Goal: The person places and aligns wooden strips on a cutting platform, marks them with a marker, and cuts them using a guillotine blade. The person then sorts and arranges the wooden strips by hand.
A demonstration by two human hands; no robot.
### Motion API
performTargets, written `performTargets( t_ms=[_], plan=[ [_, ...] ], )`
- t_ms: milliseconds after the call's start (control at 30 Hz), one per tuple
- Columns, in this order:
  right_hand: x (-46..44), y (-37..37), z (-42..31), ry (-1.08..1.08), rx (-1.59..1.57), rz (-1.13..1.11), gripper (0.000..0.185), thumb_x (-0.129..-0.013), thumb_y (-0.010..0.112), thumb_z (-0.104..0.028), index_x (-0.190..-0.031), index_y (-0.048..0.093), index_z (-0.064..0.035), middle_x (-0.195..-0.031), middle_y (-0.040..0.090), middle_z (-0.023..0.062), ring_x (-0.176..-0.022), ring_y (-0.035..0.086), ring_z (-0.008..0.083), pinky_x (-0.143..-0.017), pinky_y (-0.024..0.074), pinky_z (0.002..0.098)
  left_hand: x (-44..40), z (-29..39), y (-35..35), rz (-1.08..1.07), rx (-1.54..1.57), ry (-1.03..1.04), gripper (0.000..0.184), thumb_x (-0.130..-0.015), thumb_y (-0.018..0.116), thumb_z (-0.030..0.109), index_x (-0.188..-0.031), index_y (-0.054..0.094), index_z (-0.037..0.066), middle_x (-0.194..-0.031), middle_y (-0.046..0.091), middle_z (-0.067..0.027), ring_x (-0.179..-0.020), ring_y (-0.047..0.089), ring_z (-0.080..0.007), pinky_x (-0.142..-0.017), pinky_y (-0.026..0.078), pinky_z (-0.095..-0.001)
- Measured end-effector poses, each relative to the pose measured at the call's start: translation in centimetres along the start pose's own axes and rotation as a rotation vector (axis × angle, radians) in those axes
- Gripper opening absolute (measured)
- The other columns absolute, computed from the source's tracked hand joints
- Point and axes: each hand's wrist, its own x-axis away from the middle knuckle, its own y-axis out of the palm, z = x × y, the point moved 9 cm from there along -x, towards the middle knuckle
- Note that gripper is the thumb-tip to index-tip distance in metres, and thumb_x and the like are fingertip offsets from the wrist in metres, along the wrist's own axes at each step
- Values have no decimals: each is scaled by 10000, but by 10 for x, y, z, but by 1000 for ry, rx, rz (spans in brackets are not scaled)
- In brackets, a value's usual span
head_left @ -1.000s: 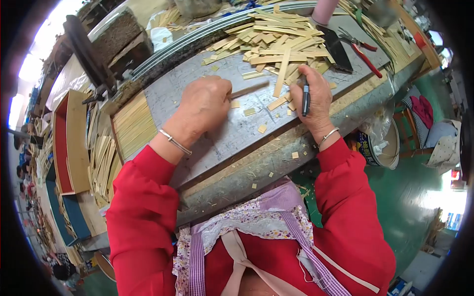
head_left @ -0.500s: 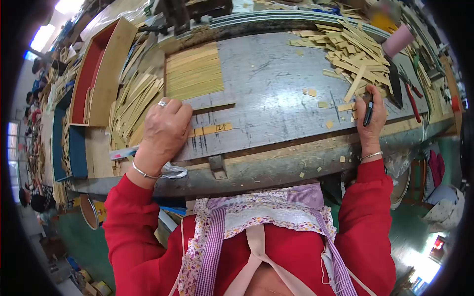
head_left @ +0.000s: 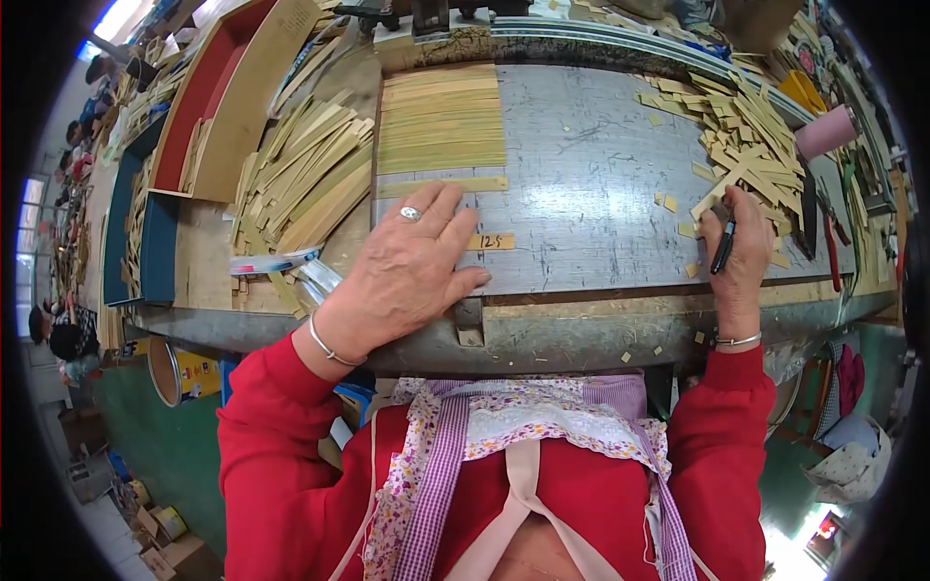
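Note:
My left hand, a ring on one finger, lies palm down with fingers spread on the grey board. Its fingertips touch or nearly touch a single bamboo strip, just below a neat block of side-by-side strips. A short piece marked 125 lies right of the hand, partly covered by it. At the board's right side, my right hand is closed around a black marker, beside a messy heap of short strips.
Left of the board are loose strips, a red-lined wooden box and a blue box. At the right are a pink cylinder, a dark blade and red-handled pliers. A metal rail runs behind.
The view has swung left. My left hand has gone from holding a strip to lying spread on the board, and that strip now lies below the block. My right hand keeps the marker.

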Motion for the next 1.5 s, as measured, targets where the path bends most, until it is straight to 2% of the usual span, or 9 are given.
performTargets(
  t_ms=[433,533,700,767,833,1000,1167,1333,1500],
  plan=[
    [-9,0,-58,-156,-198,4,375,-752,694,-151,-1084,593,-8,-967,628,136,-951,577,311,-837,406,415,-12,-4,-4,-29,-33,-15,556,-731,737,237,-1165,526,-40,-1231,534,-247,-1166,490,-420,-958,425,-452],
    [-6,-10,-39,-74,-253,59,423,-720,712,-127,-1111,583,-29,-998,628,152,-968,571,344,-856,416,433,-28,1,-7,-53,3,-1,539,-747,726,225,-1176,523,-31,-1214,542,-246,-1144,503,-429,-947,430,-451],
    [8,-12,-8,6,-209,77,454,-697,728,-119,-1117,581,-29,-1024,622,173,-1011,561,357,-885,416,433,-99,44,6,-53,101,126,336,-834,644,227,-1075,577,2,-984,630,-191,-920,593,-369,-797,467,-447],
    [10,-8,-2,45,-215,72,472,-690,737,-125,-1122,578,-22,-1042,616,183,-1034,554,363,-895,416,436,-138,65,30,-65,104,216,315,-849,610,269,-1011,603,-1,-899,643,-209,-853,613,-384,-748,483,-460],
    [10,-8,-3,53,-221,77,476,-687,740,-129,-1121,578,-21,-1048,614,184,-1030,553,365,-903,415,436,-173,80,50,-87,131,184,291,-844,592,291,-891,631,7,-805,642,-219,-771,618,-408,-694,486,-486],
    [11,-6,0,68,-248,83,477,-685,750,-141,-1118,587,-22,-1061,609,195,-1042,547,375,-913,414,441,-207,75,77,-56,37,99,261,-823,592,274,-784,637,20,-743,629,-229,-709,611,-424,-654,476,-504],
    [14,-6,2,54,-259,110,484,-692,748,-143,-1133,588,-24,-1064,608,199,-1038,547,378,-912,415,444,-187,53,58,-34,-1,52,224,-825,589,235,-774,623,19,-764,629,-208,-729,607,-410,-652,472,-489],
    [12,-8,-1,60,-244,92,443,-718,723,-159,-1115,590,-13,-1054,618,189,-1006,568,363,-880,427,424,-97,22,-5,111,-92,73,109,-805,629,133,-762,585,43,-743,583,-133,-723,581,-347,-632,459,-439],
    [11,-7,-2,60,-237,108,420,-721,722,-154,-1099,597,-20,-1020,631,165,-965,584,348,-857,439,416,-16,-13,-16,136,-371,79,104,-779,666,98,-758,564,87,-722,521,-74,-688,552,-281,-601,445,-399]
  ],
)
